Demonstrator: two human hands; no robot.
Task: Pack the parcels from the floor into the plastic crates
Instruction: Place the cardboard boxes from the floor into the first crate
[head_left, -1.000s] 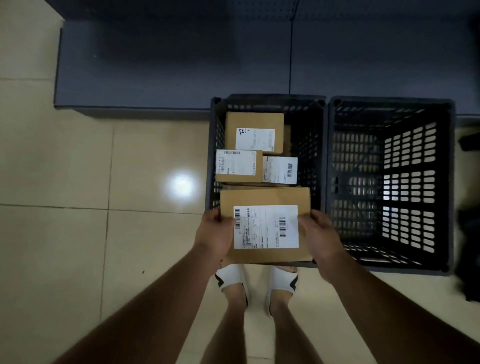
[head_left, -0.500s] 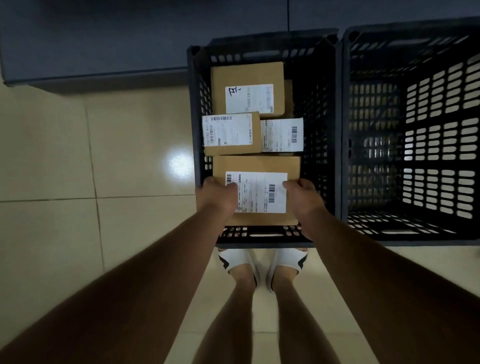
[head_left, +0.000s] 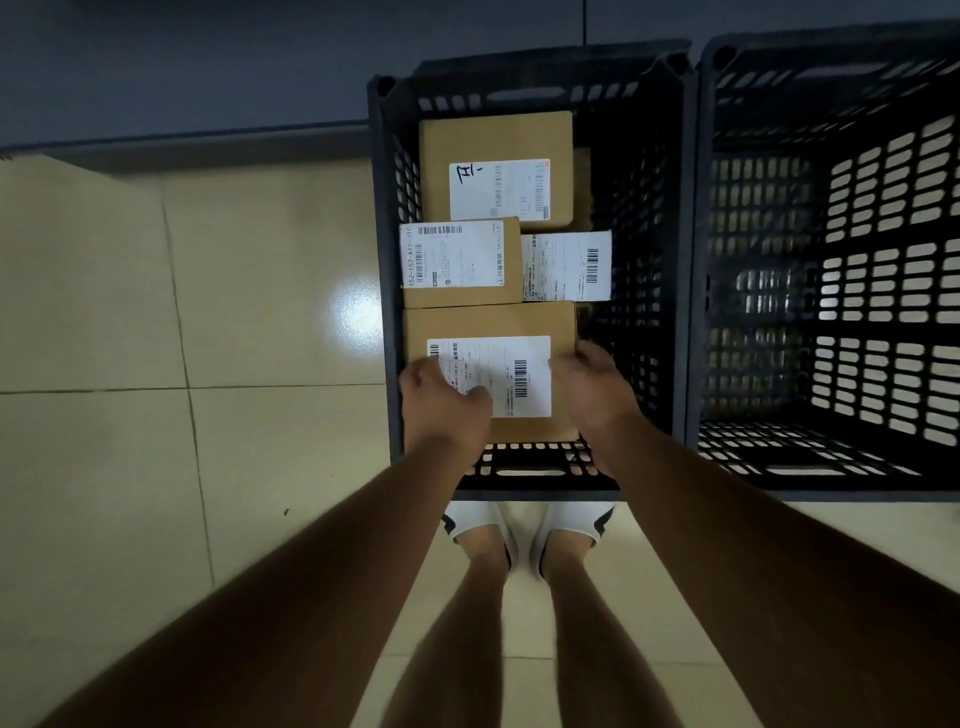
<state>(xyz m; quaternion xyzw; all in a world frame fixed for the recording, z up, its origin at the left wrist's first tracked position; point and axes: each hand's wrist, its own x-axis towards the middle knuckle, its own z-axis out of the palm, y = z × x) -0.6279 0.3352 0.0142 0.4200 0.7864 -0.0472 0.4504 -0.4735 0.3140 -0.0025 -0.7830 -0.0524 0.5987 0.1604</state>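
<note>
Our left hand (head_left: 441, 400) and right hand (head_left: 592, 389) grip the stiff, light-looking box (head_left: 491, 322) by its sides at the crate's (head_left: 530, 470) near edge.

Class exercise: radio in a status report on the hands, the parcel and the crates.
Left hand and right hand on nearest parcel, inside left crate. Right crate shows no parcels. Nothing blocking.
</note>
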